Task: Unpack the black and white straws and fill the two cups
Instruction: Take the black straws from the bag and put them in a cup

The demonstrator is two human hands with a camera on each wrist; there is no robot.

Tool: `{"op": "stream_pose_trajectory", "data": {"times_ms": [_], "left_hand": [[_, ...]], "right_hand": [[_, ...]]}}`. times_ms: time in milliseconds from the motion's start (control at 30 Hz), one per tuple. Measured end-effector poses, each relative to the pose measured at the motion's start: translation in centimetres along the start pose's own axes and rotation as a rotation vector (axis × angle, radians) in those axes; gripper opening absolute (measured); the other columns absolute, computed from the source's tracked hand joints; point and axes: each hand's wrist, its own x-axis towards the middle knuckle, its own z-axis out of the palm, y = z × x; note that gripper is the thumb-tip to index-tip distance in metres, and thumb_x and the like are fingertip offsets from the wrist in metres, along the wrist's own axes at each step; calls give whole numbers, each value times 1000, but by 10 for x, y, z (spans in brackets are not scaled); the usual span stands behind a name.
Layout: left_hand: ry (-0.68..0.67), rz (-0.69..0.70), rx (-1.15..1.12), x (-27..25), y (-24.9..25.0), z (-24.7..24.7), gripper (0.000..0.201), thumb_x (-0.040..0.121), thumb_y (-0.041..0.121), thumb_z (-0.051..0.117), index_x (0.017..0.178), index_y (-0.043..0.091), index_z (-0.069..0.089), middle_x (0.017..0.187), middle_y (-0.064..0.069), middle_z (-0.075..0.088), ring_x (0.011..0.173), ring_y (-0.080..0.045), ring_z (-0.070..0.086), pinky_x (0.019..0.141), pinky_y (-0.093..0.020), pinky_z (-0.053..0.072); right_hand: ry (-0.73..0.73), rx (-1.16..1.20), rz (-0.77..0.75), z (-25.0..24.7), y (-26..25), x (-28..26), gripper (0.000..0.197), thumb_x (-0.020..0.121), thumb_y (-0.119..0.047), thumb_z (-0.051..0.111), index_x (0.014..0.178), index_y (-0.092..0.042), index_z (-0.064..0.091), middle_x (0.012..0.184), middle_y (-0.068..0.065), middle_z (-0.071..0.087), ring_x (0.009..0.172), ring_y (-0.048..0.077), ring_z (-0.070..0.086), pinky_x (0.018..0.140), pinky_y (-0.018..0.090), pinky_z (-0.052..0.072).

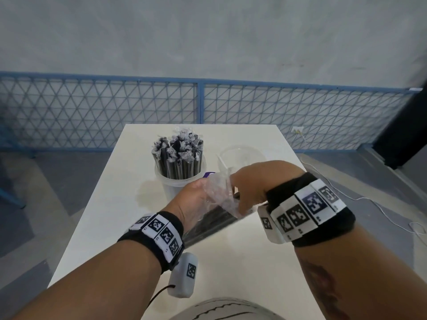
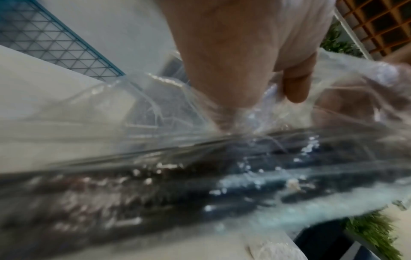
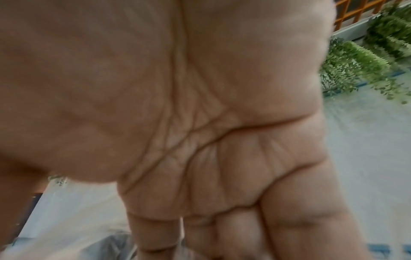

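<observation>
A clear plastic bag [image 1: 220, 195] of black straws [image 1: 208, 224] hangs slanted over the white table [image 1: 231, 269]. My left hand [image 1: 195, 195] grips it near its open end, thumb [image 2: 295, 84] pressed on the film; the bag [image 2: 177, 184] shows blurred below. My right hand [image 1: 254, 183] bends down at the bag's mouth; its palm [image 3: 200, 123] fills the right wrist view, and its fingertips are hidden. Behind stands a clear cup [image 1: 161, 181] packed with wrapped black straws [image 1: 178, 155]. To its right a second clear cup [image 1: 245, 153] holds one white straw [image 1: 222, 163].
A small purple-and-white thing [image 1: 209, 174] peeks out between the full cup and my left hand. A blue mesh fence [image 1: 198, 105] runs behind the table. A white cable [image 1: 369, 203] trails over the floor on the right from a wall socket [image 1: 297, 129].
</observation>
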Motion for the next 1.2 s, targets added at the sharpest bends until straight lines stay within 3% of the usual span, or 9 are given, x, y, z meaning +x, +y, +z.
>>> {"op": "stream_pose_trajectory", "data": {"times_ms": [67,200,300,467,633,833,967,1067,1200], "left_hand": [[-56,-4,-17,-2,3,-1,34,75,17,70,105,1,73,108,-22,73,110,-33,69,102,-38,51],[-239,-56,94,-8,6,-4,74,72,21,84,139,11,53,134,-23,62,124,-38,59,113,-54,38],[-342,-135,240,-10,5,-4,62,70,10,85,126,26,62,123,4,72,119,-15,64,114,-42,40],[-237,-85,341,-6,-6,-3,73,59,12,86,129,14,65,121,-2,74,123,-25,63,115,-51,40],[-92,-34,298,-1,-12,-10,72,59,10,79,129,3,61,122,-14,70,105,-23,65,106,-42,48],[-79,-2,154,-2,-14,-13,61,65,-1,76,124,-3,64,127,-22,67,124,-43,58,111,-53,42],[-208,30,199,-2,-9,-13,64,79,-5,72,139,11,57,141,-11,61,135,-30,53,116,-51,36],[-218,-14,178,-6,-5,-16,60,76,-9,70,133,6,61,135,-11,65,128,-22,59,111,-38,44],[-201,-31,266,-6,-6,-20,32,66,-10,68,95,4,71,95,-8,73,95,-18,66,85,-33,54]], "right_hand": [[35,-16,-16,3,3,2,33,87,-20,69,119,-12,62,97,0,61,93,21,59,88,34,52],[257,65,-97,4,11,5,7,90,-21,65,96,-17,64,87,-3,62,83,19,58,79,32,51],[402,118,-206,-4,17,4,20,87,-10,60,78,-27,56,85,-8,60,86,18,57,70,25,45],[445,356,-249,-15,23,-5,30,87,-11,60,113,-25,66,102,-11,64,90,9,60,79,23,52],[468,605,-174,-16,28,-6,27,95,-10,44,92,-19,69,92,4,70,73,20,71,76,35,57],[265,83,-134,-11,17,-3,43,81,-16,72,122,-29,64,100,-11,67,90,12,62,87,34,55],[351,101,-235,4,6,22,34,76,-30,81,104,-18,65,87,-3,70,79,15,66,79,36,58],[387,284,-301,13,14,36,29,77,-28,77,101,-15,65,91,3,68,85,23,63,81,41,55],[213,1090,-494,31,12,41,25,79,-8,61,102,1,66,86,23,66,68,26,63,64,38,53]]}}
